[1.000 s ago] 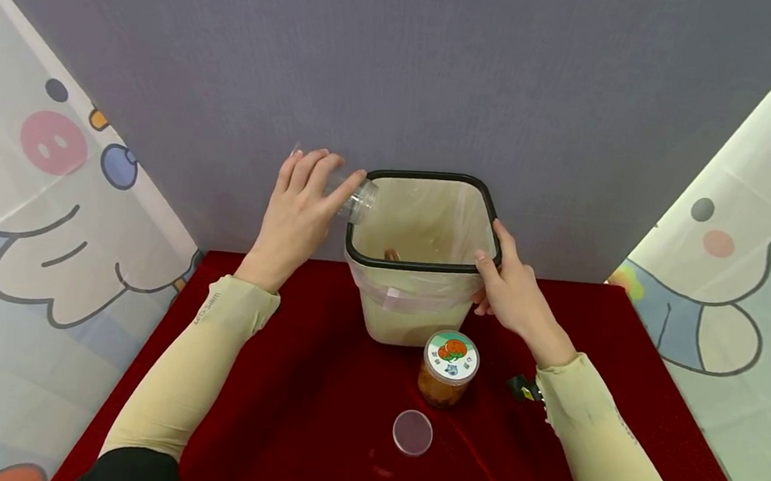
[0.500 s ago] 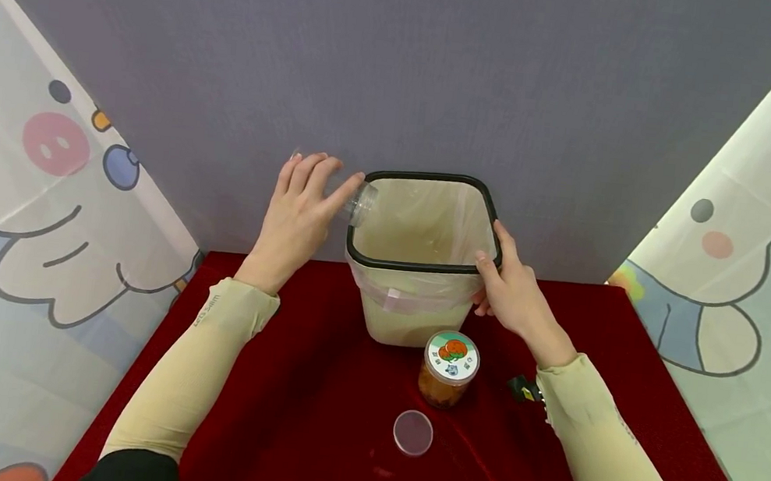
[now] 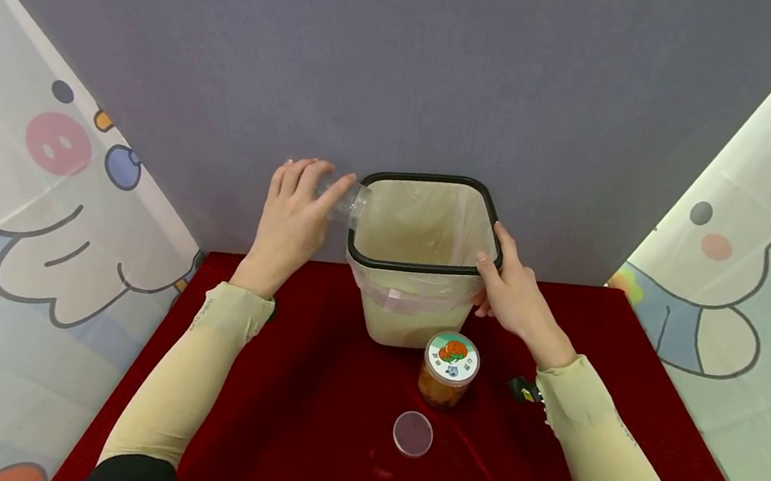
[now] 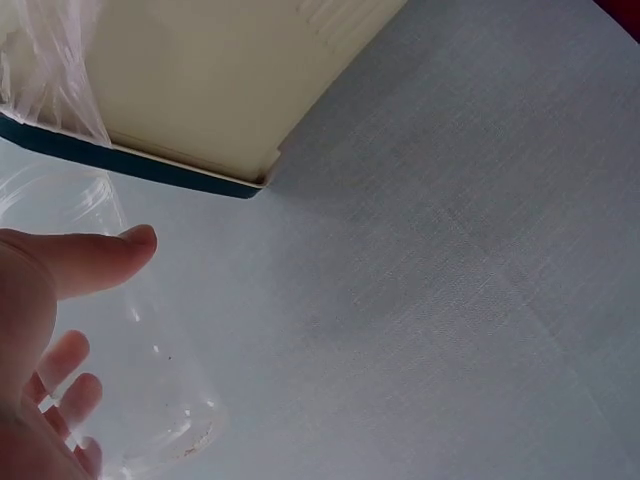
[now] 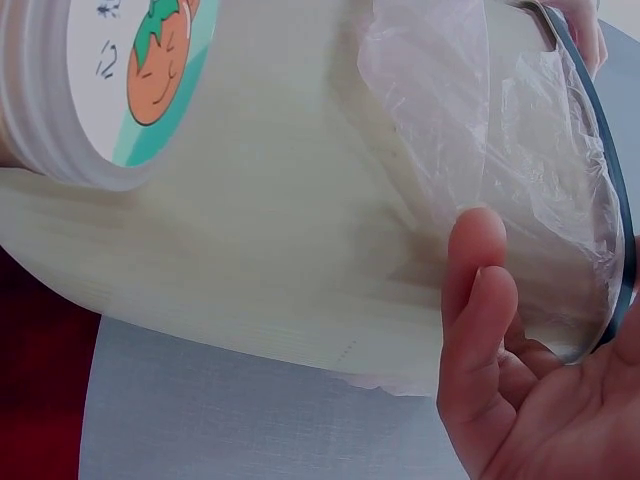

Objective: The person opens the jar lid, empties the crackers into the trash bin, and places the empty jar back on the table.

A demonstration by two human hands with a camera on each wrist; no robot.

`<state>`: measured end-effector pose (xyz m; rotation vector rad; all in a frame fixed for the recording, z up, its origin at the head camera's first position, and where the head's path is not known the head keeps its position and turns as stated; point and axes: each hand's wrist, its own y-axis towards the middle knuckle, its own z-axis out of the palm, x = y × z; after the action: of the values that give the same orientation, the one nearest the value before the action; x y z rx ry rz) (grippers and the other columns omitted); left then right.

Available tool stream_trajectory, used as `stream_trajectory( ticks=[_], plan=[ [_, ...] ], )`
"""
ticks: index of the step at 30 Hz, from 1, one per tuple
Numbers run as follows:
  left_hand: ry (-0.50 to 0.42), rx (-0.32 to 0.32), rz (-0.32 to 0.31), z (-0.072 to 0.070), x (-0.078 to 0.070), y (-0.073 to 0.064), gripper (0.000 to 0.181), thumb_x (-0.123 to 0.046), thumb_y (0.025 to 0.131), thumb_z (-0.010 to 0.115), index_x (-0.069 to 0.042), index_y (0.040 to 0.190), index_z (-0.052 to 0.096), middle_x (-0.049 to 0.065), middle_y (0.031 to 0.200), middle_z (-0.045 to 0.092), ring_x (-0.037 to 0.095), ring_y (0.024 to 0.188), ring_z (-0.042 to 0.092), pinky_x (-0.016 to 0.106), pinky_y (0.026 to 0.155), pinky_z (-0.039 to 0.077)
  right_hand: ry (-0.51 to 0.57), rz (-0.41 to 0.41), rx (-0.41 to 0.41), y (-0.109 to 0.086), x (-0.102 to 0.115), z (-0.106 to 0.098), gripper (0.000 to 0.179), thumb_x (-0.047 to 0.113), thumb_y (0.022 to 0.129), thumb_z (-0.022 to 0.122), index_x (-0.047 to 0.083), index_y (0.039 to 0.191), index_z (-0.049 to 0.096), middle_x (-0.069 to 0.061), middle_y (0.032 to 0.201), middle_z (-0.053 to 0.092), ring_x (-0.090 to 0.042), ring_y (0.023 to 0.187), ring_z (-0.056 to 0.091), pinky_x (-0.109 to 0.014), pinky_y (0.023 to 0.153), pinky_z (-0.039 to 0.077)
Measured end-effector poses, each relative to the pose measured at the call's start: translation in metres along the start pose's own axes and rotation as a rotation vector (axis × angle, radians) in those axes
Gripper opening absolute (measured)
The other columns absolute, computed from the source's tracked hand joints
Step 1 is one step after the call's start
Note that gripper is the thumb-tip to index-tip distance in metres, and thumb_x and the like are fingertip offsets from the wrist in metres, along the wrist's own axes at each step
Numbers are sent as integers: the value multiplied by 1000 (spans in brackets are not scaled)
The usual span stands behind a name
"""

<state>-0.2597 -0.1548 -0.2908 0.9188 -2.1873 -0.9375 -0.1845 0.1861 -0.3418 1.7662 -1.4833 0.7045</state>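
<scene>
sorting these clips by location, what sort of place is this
Likely a small staged recording corner: a plain grey backing, cartoon-printed sheets on both sides, and a red cloth under the bin.

The left arm sleeve [image 3: 191, 377] and right arm sleeve [image 3: 605, 460] are pale cream-yellow, with loose edges at the wrists. Small dark lettering [image 3: 201, 313] marks the left one — and a black garment sleeve [image 3: 135, 475] shows at its upper end. Left hand [image 3: 292, 223] and right hand [image 3: 514, 292] are bare.
</scene>
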Motion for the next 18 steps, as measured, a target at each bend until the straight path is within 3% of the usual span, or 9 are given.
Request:
stream_trajectory(
  ticks=[12, 18],
  plan=[
    [-98, 6, -107, -2, 3, -7, 71, 2, 69, 87, -16, 132, 63, 16, 127, 54, 40, 117, 47, 56, 101, 35, -4, -5, -1, 1, -1, 0, 71, 48, 106, 39, 26, 161, 1, -17, 70, 67, -23, 50, 64, -42, 53, 56],
    [-164, -2, -161, -2, 3, -11, 71, -3, 68, 89, -14, 133, 62, 17, 125, 54, 40, 115, 48, 59, 95, 39, -9, -5, -1, 2, -2, 0, 71, 48, 106, 39, 26, 161, 1, -17, 70, 67, -23, 50, 64, -39, 52, 56]
  ],
)
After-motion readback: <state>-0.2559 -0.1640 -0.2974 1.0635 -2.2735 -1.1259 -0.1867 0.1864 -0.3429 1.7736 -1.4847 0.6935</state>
